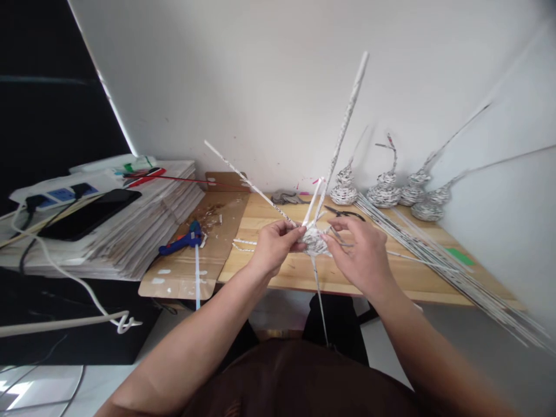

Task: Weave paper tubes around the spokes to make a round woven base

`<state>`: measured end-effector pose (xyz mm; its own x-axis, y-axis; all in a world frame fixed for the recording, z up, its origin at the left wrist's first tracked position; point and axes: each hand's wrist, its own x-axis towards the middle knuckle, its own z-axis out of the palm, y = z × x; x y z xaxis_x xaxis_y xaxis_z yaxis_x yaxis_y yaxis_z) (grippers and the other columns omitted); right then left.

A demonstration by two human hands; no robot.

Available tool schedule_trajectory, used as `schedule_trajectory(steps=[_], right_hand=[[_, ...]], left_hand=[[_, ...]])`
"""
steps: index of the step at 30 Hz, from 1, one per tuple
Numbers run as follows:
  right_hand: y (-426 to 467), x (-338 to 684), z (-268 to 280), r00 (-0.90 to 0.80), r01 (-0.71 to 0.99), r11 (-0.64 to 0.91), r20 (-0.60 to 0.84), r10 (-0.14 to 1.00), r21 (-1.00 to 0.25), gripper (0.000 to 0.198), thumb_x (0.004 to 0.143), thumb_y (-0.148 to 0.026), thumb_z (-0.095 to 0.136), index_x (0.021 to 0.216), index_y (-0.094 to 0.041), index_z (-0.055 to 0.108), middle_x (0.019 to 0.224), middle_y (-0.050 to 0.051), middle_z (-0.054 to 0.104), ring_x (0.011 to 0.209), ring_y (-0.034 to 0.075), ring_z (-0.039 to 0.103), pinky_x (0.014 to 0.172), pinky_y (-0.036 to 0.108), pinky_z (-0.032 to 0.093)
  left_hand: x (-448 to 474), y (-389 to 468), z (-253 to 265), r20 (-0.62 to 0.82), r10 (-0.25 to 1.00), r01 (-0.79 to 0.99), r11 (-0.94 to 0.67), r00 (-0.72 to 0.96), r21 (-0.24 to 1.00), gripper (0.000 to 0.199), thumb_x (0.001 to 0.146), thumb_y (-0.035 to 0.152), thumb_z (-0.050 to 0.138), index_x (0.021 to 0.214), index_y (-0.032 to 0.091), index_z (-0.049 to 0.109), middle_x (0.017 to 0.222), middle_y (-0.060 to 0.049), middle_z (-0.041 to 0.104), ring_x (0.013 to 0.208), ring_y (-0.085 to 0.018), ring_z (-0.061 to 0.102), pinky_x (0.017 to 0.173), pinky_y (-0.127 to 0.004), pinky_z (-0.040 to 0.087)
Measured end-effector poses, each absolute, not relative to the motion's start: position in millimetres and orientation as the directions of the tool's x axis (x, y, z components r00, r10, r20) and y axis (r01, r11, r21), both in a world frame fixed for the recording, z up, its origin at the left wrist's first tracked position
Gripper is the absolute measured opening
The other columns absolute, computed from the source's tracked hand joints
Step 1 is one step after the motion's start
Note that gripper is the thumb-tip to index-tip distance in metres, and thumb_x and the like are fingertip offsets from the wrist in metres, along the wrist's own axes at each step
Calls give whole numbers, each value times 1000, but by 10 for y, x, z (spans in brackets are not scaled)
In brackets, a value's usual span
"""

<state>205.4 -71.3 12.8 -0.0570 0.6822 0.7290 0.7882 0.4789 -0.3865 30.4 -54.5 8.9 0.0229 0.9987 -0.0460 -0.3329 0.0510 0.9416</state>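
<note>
Head view, left hand and right hand grasped the weave over the worktop, glue gun lay left, woven gourds stood far right.

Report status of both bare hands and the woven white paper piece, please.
Left hand pinching small, rounded, woven white paper piece; right hand touching it. Long, printed white paper rods projecting upward. Black-handled tool behind, on pale wooden table, not blocking.

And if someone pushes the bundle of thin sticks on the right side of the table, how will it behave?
The bundle would probably spread, as its near ends fan apart. It might tip, since those ends jut beyond the table. The sticks look fairly stiff: they run almost straight there.
</note>
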Motion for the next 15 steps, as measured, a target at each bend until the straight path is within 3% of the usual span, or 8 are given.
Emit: schedule_trajectory(steps=[2, 4, 6, 9, 12, 15], right_hand=[[-713, 2102, 144, -58, 804, 484, 764, 642, -345, 11, 84, -31, 67, 90, -21, 67, 92, 6, 72, 93, 26, 64, 91, 44, 42], [-720, 2133, 146, -85, 802, 502, 769, 634, -325, 13, 87, -32, 63, 82, -21, 68, 86, 6, 72, 88, 25, 63, 86, 40, 44], [-739, 2138, 131, -162, 790, 516, 699, 696, -331, 18, 88, -36, 62, 82, -20, 69, 84, 6, 72, 83, 24, 64, 81, 39, 46], [-782, 2102, 99, -230, 714, 495, 502, 834, -495, 27, 90, -40, 59, 107, -22, 67, 95, 7, 73, 85, 24, 66, 77, 38, 49], [-815, 2053, 88, -173, 563, 440, 421, 891, -700, 48, 89, -39, 60, 135, -25, 51, 108, 7, 71, 93, 23, 68, 79, 36, 53], [-806, 2042, 110, -60, 496, 397, 425, 903, -772, 45, 85, -39, 64, 126, -21, 60, 104, 9, 71, 94, 24, 69, 80, 37, 55]], left_hand=[[294, -544, 98, -52, 999, -309, 50, 0, 950, 23, 67, 25, 81, 73, 10, 65, 69, -2, 64, 60, -8, 61, 58, -20, 57], [292, -545, 109, -51, 998, -285, 42, -23, 957, 20, 69, 23, 79, 74, 9, 66, 68, -2, 64, 59, -8, 61, 56, -19, 56], [301, -549, 124, -39, 999, -270, 30, -29, 962, 17, 71, 21, 77, 74, 9, 66, 68, -1, 63, 59, -8, 60, 55, -19, 57], [328, -555, 135, -15, 1000, -255, 12, -12, 967, 17, 71, 22, 77, 74, 9, 66, 68, -1, 63, 58, -7, 59, 55, -19, 57], [359, -555, 127, 10, 1000, -241, -9, 3, 970, 19, 71, 24, 77, 74, 10, 66, 66, -1, 62, 57, -7, 57, 54, -20, 57], [391, -559, 134, 43, 999, -224, -41, 8, 974, 21, 71, 27, 77, 74, 10, 66, 66, -1, 62, 57, -8, 58, 56, -22, 58]])
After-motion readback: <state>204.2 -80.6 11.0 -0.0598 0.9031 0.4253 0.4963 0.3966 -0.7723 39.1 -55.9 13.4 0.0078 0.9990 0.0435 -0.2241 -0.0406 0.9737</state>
